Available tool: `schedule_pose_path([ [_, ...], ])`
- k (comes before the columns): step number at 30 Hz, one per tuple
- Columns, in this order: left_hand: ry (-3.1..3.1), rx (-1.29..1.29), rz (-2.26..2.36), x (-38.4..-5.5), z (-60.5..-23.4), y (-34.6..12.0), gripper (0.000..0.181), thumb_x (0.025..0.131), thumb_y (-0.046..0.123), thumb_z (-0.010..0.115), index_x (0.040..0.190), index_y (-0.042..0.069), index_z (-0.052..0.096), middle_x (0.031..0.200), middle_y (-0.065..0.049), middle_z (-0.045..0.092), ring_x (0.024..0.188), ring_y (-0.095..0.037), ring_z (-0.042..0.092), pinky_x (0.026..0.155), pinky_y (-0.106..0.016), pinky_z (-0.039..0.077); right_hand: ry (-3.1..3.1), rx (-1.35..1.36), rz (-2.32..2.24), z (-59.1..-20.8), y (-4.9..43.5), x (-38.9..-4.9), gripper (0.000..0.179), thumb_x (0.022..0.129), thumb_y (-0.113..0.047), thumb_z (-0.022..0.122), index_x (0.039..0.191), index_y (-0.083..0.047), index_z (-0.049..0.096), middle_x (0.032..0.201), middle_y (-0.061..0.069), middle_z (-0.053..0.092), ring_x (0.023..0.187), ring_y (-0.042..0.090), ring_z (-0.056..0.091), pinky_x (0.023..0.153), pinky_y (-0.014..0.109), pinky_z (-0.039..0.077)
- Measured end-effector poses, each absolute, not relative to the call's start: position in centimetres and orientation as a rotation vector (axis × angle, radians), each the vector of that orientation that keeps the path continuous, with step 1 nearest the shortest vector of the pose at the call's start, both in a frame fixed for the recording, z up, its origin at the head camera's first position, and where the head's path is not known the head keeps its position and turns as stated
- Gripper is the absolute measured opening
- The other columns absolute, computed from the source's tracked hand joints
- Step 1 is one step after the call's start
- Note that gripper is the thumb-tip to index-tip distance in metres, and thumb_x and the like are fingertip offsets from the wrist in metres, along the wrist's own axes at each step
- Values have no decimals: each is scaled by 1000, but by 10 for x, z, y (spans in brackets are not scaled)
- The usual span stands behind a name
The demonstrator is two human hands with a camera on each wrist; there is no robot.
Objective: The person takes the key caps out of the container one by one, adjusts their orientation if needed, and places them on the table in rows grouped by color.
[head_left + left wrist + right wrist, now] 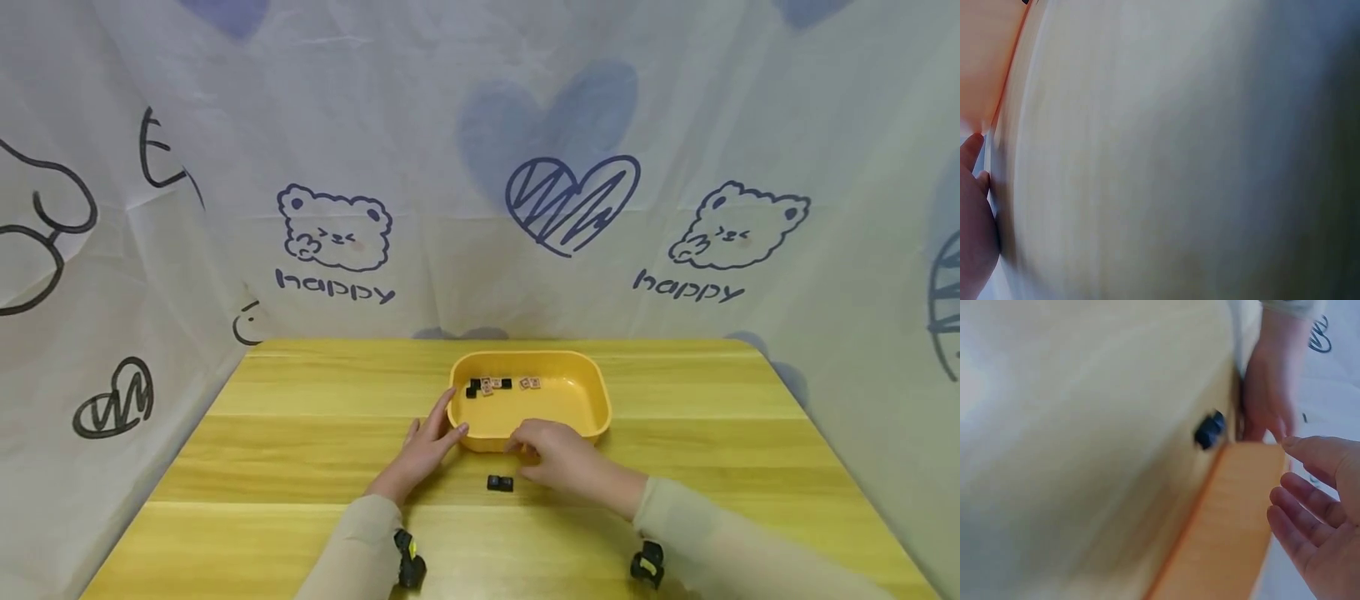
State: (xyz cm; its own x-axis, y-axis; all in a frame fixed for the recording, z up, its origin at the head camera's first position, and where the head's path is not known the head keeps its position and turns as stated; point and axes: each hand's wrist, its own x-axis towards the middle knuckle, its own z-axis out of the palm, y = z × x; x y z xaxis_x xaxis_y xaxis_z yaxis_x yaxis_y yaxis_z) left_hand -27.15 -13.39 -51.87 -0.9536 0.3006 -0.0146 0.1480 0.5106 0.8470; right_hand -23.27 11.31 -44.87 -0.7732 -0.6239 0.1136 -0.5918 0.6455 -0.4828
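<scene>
A yellow plastic tray (555,417) stands on the table, holding several small black pieces (471,392) and pale tiles with dark markings (530,383). My left hand (422,457) touches the tray's left end, its index finger and thumb extended along the side and front corner. Just in front of the tray's front wall is my right hand (558,458), fingers loosely bent. In the right wrist view, nothing shows between the right hand's fingers (1300,519). Two small black pieces (500,483) lie side by side on the table, to the left of the right hand.
The wood-grain table (315,433) extends around the tray on all sides. Behind it hangs a pale cloth (450,167) printed with hearts and bears. Black wrist devices (647,564) sit near both sleeves.
</scene>
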Motion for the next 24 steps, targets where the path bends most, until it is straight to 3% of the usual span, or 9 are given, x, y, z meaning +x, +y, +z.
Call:
schedule_pose_path([
  [5,2598,400,1429,-270,-520,-134,70,102,34,52,158,17,13,157,-18,25,140,-36,30,113,-56,-8,2843,-996,-763,-430,116,-246,26,81,-10,81,104,-7,70,98,2,68,84,20,63,74,32,53],
  [13,2601,387,1425,-273,-522,-134,70,102,36,51,158,20,12,157,-16,26,141,-35,29,114,-54,-9,2797,-855,-779,-407,110,-277,23,83,-11,79,104,-10,71,94,-3,67,86,18,62,75,31,52],
  [24,2591,376,1423,-273,-521,-135,70,102,38,50,158,23,12,156,-16,27,142,-35,26,113,-54,-10,2721,-895,-653,-409,82,-316,23,84,-11,78,106,-13,72,101,-1,69,86,13,60,77,29,51],
])
